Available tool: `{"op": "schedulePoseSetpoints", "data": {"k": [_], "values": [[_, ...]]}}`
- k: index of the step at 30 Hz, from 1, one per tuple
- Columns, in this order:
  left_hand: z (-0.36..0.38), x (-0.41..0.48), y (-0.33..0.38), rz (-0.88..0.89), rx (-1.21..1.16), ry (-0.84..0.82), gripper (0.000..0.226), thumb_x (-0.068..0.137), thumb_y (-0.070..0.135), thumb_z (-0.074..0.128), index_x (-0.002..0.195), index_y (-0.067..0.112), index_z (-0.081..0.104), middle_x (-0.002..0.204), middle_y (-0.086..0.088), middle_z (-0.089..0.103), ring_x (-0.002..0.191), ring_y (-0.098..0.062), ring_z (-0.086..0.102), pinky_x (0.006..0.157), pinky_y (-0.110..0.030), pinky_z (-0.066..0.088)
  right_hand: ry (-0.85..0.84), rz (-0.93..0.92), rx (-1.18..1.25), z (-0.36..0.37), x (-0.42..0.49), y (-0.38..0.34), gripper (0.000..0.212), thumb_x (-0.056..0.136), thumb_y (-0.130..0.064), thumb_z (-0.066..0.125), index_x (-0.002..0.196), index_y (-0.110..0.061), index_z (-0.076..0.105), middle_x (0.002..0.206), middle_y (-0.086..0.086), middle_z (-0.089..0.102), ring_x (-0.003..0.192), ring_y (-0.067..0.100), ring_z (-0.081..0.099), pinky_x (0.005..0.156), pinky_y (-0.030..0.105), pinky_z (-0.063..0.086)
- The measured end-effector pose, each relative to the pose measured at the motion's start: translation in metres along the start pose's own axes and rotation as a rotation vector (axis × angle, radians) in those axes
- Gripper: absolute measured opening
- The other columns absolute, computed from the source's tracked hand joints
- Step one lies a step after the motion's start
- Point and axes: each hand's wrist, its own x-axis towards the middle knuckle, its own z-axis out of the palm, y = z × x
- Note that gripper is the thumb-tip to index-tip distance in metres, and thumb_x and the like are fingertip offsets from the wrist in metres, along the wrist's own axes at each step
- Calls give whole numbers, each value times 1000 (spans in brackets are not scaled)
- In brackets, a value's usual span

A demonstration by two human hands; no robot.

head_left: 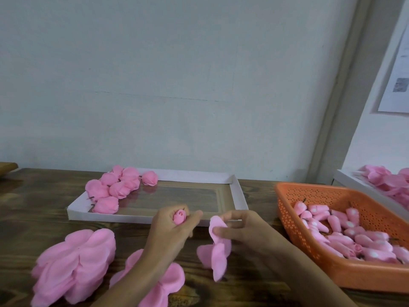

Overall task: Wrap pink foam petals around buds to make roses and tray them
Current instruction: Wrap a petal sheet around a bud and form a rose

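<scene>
- Pink bud [179, 216] stands upright in the left hand [170, 231], whose fingers curl round it, just before the near rim of the tray [240, 196].
- Right hand [241, 229], at 3 o'clock from the left, pinches a hanging cluster of petals [218, 251] between thumb and fingers.
- Finished roses [115, 187] fill the tray's 10 o'clock corner.
- Orange basket [285, 218] of spare buds [354, 238] sits at 3 o'clock on the tabletop [33, 207]; a petal pile [77, 267] lies at 7 o'clock.
</scene>
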Motion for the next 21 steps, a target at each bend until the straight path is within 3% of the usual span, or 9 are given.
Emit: {"op": "schedulePoseSetpoints", "data": {"k": [2, 4, 7, 9, 11, 14, 21], "values": [[0, 0, 1, -16, -13, -38, 42, 88, 23, 79, 63, -1, 54, 61, -18, 62, 41, -4, 41, 44, -17, 33, -13, -28, 6, 2, -2, -3, 15, 90, -24, 82, 96, -11, 77, 100, 12, 80, 90, 26, 78, 70, 31, 60], [0, 0, 3, -80, -36, -112, 50, 83, 29, 83, 69, -9, 54, 60, -20, 57, 40, -8, 37, 41, -20, 31, 10, -64, -28, 6, -4, -6, 24, 92, -27, 79, 104, -9, 68, 102, 13, 78, 89, 25, 77, 65, 25, 57], [-1, -1, 5, -199, -115, -227, 49, 76, 38, 87, 61, 4, 55, 58, -12, 52, 36, -11, 31, 38, -19, 26, 89, -99, -78, 11, -6, -11, 26, 94, -31, 75, 105, -12, 61, 109, 13, 74, 93, 24, 73, 63, 22, 54], [-2, -1, 7, -223, -135, -250, 45, 77, 31, 88, 54, 17, 51, 73, -13, 72, 36, -12, 32, 39, -20, 27, 133, -126, -123, 15, -7, -14, 26, 96, -31, 73, 105, -11, 59, 106, 11, 76, 90, 23, 74, 63, 25, 56], [-3, -2, 7, -233, -134, -233, 46, 77, 23, 87, 51, 23, 49, 90, -14, 79, 36, -12, 34, 40, -21, 28, 196, -161, -204, 19, -8, -14, 27, 96, -30, 73, 102, -8, 58, 103, 10, 76, 90, 24, 75, 72, 32, 62], [-5, -1, 8, -225, -134, -191, 52, 80, 15, 86, 49, 25, 45, 91, -16, 80, 34, -12, 33, 39, -21, 28, 200, -159, -233, 24, -8, -13, 32, 95, -32, 74, 105, -6, 58, 108, 11, 73, 99, 31, 72, 80, 40, 60], [-7, -2, 10, -212, -25, -249, 51, 78, 22, 90, 50, 24, 47, 91, -11, 81, 34, -12, 35, 39, -22, 29, 147, -53, -104, 29, -8, -7, 33, 99, -38, 68, 110, -7, 61, 108, 13, 73, 105, 38, 69, 76, 34, 51]]}}
